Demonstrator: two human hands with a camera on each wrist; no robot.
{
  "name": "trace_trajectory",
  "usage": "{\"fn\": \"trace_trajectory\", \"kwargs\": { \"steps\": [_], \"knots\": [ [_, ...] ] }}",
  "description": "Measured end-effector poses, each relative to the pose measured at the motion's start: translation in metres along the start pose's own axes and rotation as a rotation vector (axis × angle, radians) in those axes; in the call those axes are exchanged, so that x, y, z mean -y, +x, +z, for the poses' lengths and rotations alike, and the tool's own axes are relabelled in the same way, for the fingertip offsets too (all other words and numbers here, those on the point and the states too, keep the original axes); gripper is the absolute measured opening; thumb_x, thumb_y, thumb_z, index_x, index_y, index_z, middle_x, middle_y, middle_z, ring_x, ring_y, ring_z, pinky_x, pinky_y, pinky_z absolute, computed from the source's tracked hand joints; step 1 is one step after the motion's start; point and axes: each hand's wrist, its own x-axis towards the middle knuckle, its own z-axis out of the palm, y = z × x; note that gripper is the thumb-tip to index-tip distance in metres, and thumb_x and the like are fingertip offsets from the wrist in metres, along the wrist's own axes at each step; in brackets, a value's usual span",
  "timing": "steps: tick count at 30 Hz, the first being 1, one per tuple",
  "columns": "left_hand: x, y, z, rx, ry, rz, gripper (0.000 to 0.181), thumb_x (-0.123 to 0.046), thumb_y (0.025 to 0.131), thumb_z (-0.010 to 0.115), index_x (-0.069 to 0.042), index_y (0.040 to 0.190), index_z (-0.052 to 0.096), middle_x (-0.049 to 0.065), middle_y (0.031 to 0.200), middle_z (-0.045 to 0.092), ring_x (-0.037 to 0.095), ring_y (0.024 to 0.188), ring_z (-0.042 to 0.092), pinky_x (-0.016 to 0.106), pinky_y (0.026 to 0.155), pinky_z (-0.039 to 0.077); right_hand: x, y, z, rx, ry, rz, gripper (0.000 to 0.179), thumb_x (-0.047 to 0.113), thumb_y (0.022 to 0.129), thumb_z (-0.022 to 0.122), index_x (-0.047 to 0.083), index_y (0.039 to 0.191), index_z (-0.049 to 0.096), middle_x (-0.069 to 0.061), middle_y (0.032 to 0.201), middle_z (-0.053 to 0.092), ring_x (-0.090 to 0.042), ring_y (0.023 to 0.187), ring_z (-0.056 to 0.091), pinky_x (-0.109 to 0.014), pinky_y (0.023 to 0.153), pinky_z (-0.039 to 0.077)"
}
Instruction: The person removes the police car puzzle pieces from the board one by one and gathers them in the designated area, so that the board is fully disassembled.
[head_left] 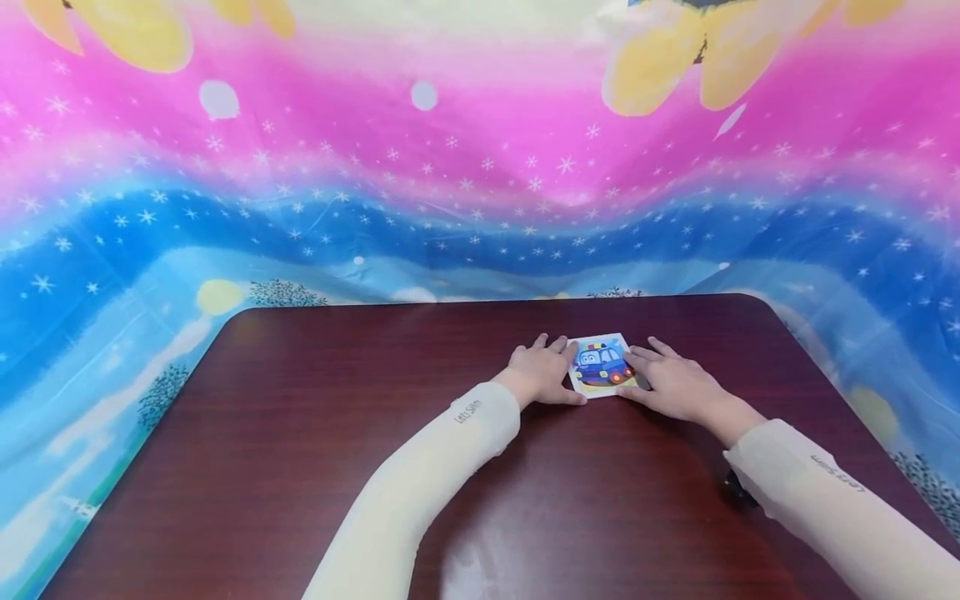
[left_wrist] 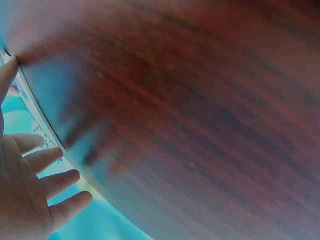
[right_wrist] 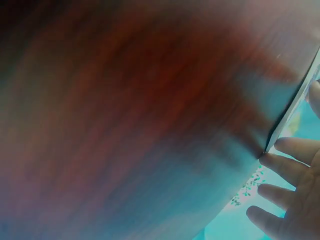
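A square, white-bordered picture board [head_left: 600,367] showing a blue cartoon car lies flat toward the far side of the table. My left hand [head_left: 542,372] is at its left edge, with the thumb by the near left corner. On the opposite side, my right hand [head_left: 675,385] touches the right edge with its fingers, the thumb by the near right corner. Both hands have spread, extended fingers. In the left wrist view the left hand [left_wrist: 25,190] shows its palm side at the frame's edge. The right hand [right_wrist: 300,195] appears likewise in the right wrist view.
The glossy dark red-brown table [head_left: 315,467] has rounded far corners and reflects light near the front. Behind it hangs a pink and blue patterned cloth [head_left: 450,183], draped close around the far and side edges.
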Motion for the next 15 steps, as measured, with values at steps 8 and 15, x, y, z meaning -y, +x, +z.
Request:
{"fn": "trace_trajectory", "kwargs": {
  "steps": [8,15],
  "knots": [
    [0.009,-0.007,0.002,0.012,-0.062,0.001,0.099,-0.07,0.085,0.059,-0.023,0.161,0.015,-0.002,0.168,0.016,0.027,0.156,0.016,0.053,0.12,0.03,0.008,0.001,0.001,-0.029,0.035,-0.021,0.066,0.04,0.09,0.07,-0.001,0.141,0.054,-0.026,0.146,0.049,-0.052,0.144,0.026,-0.072,0.102,0.038],
    [0.017,-0.016,0.004,0.02,-0.094,0.015,0.099,-0.066,0.086,0.063,-0.021,0.161,0.016,-0.001,0.168,0.016,0.027,0.156,0.013,0.055,0.121,0.027,0.018,0.001,-0.001,-0.041,0.037,-0.046,0.061,0.036,0.089,0.072,0.0,0.136,0.059,-0.025,0.142,0.054,-0.053,0.141,0.03,-0.069,0.101,0.041]
  ]
}}
